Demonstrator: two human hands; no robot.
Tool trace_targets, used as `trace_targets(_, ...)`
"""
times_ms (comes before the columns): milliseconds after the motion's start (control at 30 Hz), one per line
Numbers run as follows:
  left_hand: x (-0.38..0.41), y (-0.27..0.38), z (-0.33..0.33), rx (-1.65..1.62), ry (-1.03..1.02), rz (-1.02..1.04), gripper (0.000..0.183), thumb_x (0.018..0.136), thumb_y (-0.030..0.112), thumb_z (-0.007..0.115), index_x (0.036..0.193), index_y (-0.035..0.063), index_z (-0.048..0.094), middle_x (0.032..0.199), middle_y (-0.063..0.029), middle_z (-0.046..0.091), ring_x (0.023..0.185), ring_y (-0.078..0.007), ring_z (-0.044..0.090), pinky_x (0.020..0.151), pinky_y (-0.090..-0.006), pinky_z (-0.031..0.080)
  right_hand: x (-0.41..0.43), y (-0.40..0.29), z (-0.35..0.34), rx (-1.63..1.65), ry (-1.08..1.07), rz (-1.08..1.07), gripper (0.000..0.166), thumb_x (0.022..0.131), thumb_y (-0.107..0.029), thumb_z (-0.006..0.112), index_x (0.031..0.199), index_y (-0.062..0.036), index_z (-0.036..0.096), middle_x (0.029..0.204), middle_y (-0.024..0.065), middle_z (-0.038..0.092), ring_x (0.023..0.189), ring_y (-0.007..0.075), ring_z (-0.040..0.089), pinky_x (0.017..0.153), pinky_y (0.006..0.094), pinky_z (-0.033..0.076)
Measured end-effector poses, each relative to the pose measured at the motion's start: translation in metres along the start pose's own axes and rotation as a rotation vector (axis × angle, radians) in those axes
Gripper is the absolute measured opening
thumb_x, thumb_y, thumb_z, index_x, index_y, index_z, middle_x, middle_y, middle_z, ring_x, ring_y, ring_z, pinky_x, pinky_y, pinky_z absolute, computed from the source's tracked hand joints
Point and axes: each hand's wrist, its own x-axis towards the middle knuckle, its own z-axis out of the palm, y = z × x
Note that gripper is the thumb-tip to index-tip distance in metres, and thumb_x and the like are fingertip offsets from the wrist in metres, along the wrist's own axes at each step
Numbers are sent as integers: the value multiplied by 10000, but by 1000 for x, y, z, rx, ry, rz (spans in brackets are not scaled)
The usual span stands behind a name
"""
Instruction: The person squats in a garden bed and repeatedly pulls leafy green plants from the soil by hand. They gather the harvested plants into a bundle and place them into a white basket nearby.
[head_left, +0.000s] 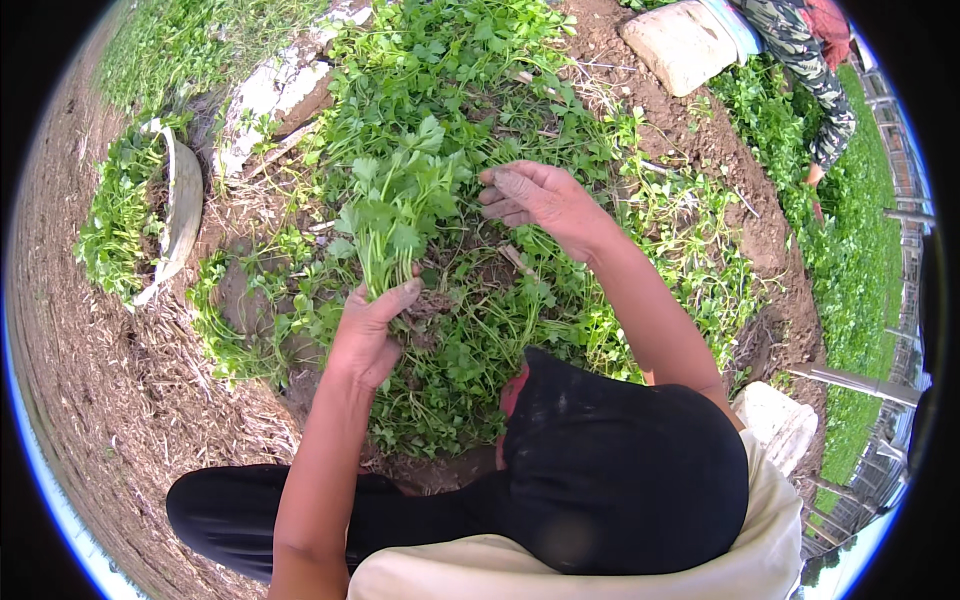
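My left hand (375, 326) grips a bunch of leafy green herb (401, 202), which looks like celery or parsley, by the base of its stems. Its leaves point up and away from me, and soil-covered roots (427, 307) hang beside my thumb. To the right of the bunch, apart from it, is my right hand (532, 199), soil on its fingers. Those fingers curl toward the thumb; whether anything thin lies inside is hidden. Below both hands, pulled plants of the same kind (480, 367) lie in a loose heap on the ground.
At left, a curved pale container (180, 202) lies by cut greens (116, 217). A dirty white bucket (679, 45) lies at upper right, near a person in camouflage clothing (806, 60) reaching into plants. Another whitish container (776, 424) is beside my right knee. Dry straw (172, 397) covers soil at left.
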Motion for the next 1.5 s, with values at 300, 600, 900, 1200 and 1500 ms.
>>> trace_targets(300, -8, 45, -38, 620, 180, -105, 341, 874, 52, 695, 1193, -39, 616, 1035, -79, 683, 920, -143, 612, 864, -314, 478, 6, 53, -53, -793, 236, -44, 239, 800, -239, 696, 970, -73, 726, 991, 131, 703, 934, 253, 671, 846, 361, 520)
trace_targets(600, -26, 43, -35, 196, 178, -26, 339, 909, 87, 660, 1234, 27, 582, 1144, -92, 658, 1072, -225, 627, 959, -425, 499, -15, 14, -75, -728, -48, -88, 177, 783, -157, 648, 922, -47, 651, 938, 70, 632, 862, 176, 612, 784, 322, 498)
trace_targets(900, -25, 27, -36, -99, -38, -38, 208, 920, 160, 666, 1117, 125, 609, 1004, -19, 667, 1154, -258, 586, 976, -523, 494, -37, 0, -83, -75, -217, 115, 188, 938, -146, 540, 1094, -41, 536, 1022, 122, 702, 925, 190, 704, 737, 310, 528)
trace_targets(1200, -10, 31, 0, 97, 104, 50, 220, 831, 44, 744, 1005, 90, 618, 992, -19, 655, 948, -162, 618, 830, -373, 533, -30, 3, -65, -91, -388, 102, 156, 946, -133, 539, 1036, -21, 602, 930, 117, 717, 778, 152, 688, 676, 291, 551)
trace_targets(1500, 30, 30, 61, 993, -223, 188, 325, 827, 42, 734, 1137, 6, 645, 910, -29, 699, 777, -90, 586, 755, -281, 499, -25, 27, -37, -346, -485, 38, 383, 946, -251, 613, 1245, -11, 597, 1105, 98, 704, 978, 184, 669, 800, 316, 538)
